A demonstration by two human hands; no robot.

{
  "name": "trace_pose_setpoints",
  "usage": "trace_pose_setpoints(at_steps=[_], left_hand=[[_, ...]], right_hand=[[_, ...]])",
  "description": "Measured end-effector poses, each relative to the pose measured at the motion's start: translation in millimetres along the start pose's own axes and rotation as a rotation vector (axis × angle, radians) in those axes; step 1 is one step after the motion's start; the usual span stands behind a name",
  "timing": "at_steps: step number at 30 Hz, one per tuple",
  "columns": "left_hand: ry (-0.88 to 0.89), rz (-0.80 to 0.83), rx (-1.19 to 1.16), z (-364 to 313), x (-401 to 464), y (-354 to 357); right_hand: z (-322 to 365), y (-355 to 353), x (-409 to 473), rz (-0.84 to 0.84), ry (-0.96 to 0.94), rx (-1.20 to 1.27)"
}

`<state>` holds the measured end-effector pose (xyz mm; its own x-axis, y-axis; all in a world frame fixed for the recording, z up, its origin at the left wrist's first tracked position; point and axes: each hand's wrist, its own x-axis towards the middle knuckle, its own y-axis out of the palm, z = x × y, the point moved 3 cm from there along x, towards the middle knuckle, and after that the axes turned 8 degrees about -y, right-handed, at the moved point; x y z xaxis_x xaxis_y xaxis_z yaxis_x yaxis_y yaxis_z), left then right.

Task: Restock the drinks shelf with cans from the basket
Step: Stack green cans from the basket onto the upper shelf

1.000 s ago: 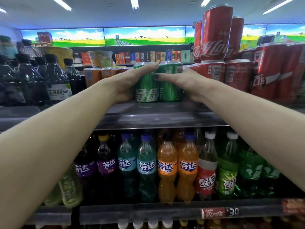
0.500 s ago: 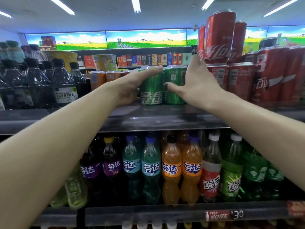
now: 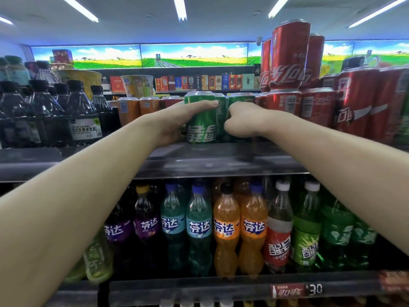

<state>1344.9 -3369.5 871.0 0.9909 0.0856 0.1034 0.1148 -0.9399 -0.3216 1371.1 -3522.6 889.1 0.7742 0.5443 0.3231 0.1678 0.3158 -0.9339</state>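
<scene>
L hand [image 3: 177, 120] fingers wrap front green can [image 3: 201, 120]; R hand [image 3: 241, 122] clenched beside it, grip unclear. Nudge can flush w/ neighbours, keep upright.

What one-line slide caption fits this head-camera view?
Left hand grips a green can on the top shelf; right hand curls against its green neighbour, beside red cans.

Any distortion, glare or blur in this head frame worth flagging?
Head view: wide-angle bending bows the forearms and leans the red cans at the edges; ceiling strip lights glare and smear; the lower right price tag is soft; the green can under the left hand reads sharp.
</scene>
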Motion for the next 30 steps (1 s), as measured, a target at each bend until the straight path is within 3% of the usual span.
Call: trace_pose_setpoints(at_steps=[8, 16, 20, 24, 30], left_hand=[[-0.002, 0.029, 0.020, 1, -3, 3], [-0.005, 0.004, 0.027, 0, -7, 4], [-0.022, -0.046, 0.072, 2, -5, 3], [-0.036, -0.060, 0.072, 2, -4, 3], [-0.051, -0.072, 0.031, 5, 2, 0]], right_hand=[[-20, 4, 31, 0.026, 0.084, 0.014], [-12, 11, 34, 0.044, 0.054, 0.051], [-15, 1, 27, -0.124, 0.070, 0.358], [-11, 1, 22, -0.120, -0.011, 0.717], [-14, 23, 30, 0.004, -0.020, 0.686]])
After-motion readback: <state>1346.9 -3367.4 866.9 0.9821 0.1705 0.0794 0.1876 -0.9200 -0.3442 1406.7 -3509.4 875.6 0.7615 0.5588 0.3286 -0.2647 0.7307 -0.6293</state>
